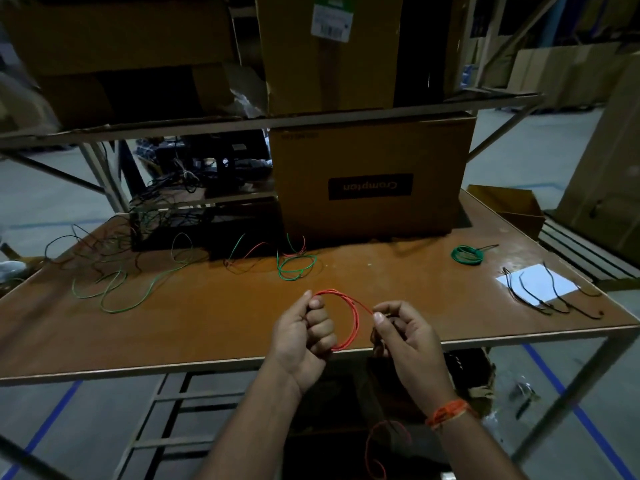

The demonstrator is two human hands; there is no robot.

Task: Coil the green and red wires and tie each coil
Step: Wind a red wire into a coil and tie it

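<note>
A: What does the thin red plastic wire coil (349, 317) look like?

B: It is a round ring of a few loops, bright orange-red. It is up in the air over the near edge of the brown wooden table (214, 327), between the two hands.

A: Who holds it?

B: The left hand (304, 337) has its fingers curled tight round the left side of the ring, with the thumb on top. The right hand (405, 334) pinches the loose end of the wire between thumb and first finger, just right of the ring. Its other fingers are curled in.

A: Where does the rest of the red wire go?

B: It drops down behind the right fingers. A dim red loop hangs low under the right wrist, but it is dark there and hard to see.

A: Is a green one done?

B: A small round green wire coil (467, 255) lies far past the right fingers, near some thin black ties on a white paper sheet (536, 284).

A: And beyond the left fingers?

B: Loose green, red and dark wires (296, 266) lie tangled. How many, I cannot tell.

A: Any boxes?

B: A big brown cardboard box (374, 174) stands shut behind the wires. A small open cardboard box (512, 209) sits at the far right corner. I cannot see inside it.
</note>
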